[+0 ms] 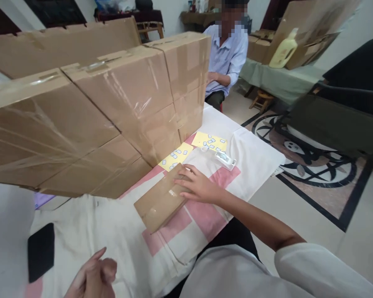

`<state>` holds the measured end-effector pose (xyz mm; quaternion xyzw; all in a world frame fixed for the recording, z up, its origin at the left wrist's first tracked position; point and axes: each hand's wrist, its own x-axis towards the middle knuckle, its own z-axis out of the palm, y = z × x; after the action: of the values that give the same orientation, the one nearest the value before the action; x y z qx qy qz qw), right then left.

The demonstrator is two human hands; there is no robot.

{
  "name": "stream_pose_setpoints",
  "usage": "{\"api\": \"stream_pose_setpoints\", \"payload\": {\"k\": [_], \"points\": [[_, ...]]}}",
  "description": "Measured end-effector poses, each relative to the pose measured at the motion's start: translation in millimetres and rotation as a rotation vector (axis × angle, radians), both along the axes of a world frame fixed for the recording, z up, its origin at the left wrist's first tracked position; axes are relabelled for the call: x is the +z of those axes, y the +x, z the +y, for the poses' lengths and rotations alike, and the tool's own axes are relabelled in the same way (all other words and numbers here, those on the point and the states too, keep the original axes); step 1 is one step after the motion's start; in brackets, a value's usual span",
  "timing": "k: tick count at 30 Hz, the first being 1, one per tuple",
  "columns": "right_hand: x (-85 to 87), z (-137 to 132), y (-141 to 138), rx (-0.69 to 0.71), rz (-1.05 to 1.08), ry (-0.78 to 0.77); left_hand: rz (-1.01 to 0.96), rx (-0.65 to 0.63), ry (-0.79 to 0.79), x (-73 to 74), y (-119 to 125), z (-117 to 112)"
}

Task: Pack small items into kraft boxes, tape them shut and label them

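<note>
1. right hand (pixel 199 186) lies open and flat, fingers spread, resting on the near corner of the small box (pixel 161 203); it presses on the box and does not grip it.
2. left hand (pixel 93 275) hangs low by the near edge of the table, curled into a loose fist with nothing visible in it, well apart from the small box.
3. the small box lies flat on the white and pink cloth (pixel 112 231), just in front of the stack of big boxes (pixel 112 107). its flaps look shut and a strip of clear tape shines across its top, so closing it seems done.
4. just beyond the small box lie two yellow sheets (pixel 175 157), both dotted with little white pieces. those pieces sit loose in the open, so as far as can be judged that part is still unhandled.
5. a small white tray (pixel 225 160) rests beside the farther sheet; what it holds is too small to tell.
6. the big boxes are all taped shut and stacked along the left side of the table.
7. a black phone (pixel 41 251) lies on the cloth to the left, near the left hand.
8. a seated person (pixel 226 58) is behind the far end of the table, hands away from the small box.
</note>
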<state>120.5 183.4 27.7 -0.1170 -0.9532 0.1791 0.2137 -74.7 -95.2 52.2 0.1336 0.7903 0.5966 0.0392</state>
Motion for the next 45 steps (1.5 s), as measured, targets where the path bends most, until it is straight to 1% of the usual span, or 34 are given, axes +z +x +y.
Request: {"api": "stream_pose_setpoints", "payload": {"k": [2,5,8,10,11,12,14,15,17,19,22,24,25,27,29,30,32,35,38,41,45], "points": [[-4.4,-8,-11,-0.005,0.016,-0.018,-0.084,-0.035,0.041,-4.4,-6,3],[-2.6,-14,-19,-0.007,0.022,-0.044,-0.148,-0.143,0.007,-7.4,-12,4],[6.5,-21,-21,-0.083,0.038,-0.039,-0.161,-0.245,-0.045,-6.8,-8,5],[15.7,-34,-21,-0.118,0.137,-0.028,-0.175,-0.275,-0.07,-5.6,0,5],[20.7,-44,-20,-0.103,0.205,-0.036,-0.184,-0.284,-0.086,-5.1,4,5],[25.7,-55,-20,-0.06,0.27,-0.054,-0.19,-0.299,-0.104,-4.8,9,4],[33.7,-77,-20,0.069,0.338,-0.119,-0.194,-0.352,-0.147,-5.1,17,0],[36.0,-86,-20,0.128,0.339,-0.149,-0.193,-0.381,-0.166,-5.7,21,-3],[36.8,-98,-23,0.2,0.315,-0.184,-0.188,-0.433,-0.185,-6.6,28,-8],[34.0,-100,-27,0.252,0.278,-0.199,-0.184,-0.478,-0.181,-6.3,35,-10],[32.2,-91,-30,0.373,0.237,-0.252,-0.174,-0.561,-0.181,-2.7,44,-3],[37.9,-77,-30,0.426,0.247,-0.272,-0.166,-0.613,-0.179,0.5,49,8],[42.8,-69,-30,0.415,0.252,-0.264,-0.167,-0.637,-0.175,1.9,51,14],[53.9,-48,-33,0.322,0.224,-0.199,-0.184,-0.657,-0.168,3.9,54,29],[61.3,-25,-41,0.214,0.124,-0.098,-0.235,-0.631,-0.17,4.8,55,43],[61.9,-15,-46,0.186,0.056,-0.05,-0.27,-0.605,-0.173,4.7,55,49],[56.0,-1,-58,0.21,-0.075,0.02,-0.346,-0.547,-0.176,3.3,55,59],[37.6,3,-68,0.292,-0.21,0.061,-0.463,-0.492,-0.183,-0.6,54,68],[25.2,-4,-68,0.3,-0.258,0.105,-0.582,-0.465,-0.207,-1.7,54,72],[25.0,-8,-65,0.282,-0.303,0.136,-0.659,-0.445,-0.245,3.1,53,77],[28.6,-9,-67,0.256,-0.348,0.157,-0.706,-0.418,-0.274,9.7,48,84]]}}
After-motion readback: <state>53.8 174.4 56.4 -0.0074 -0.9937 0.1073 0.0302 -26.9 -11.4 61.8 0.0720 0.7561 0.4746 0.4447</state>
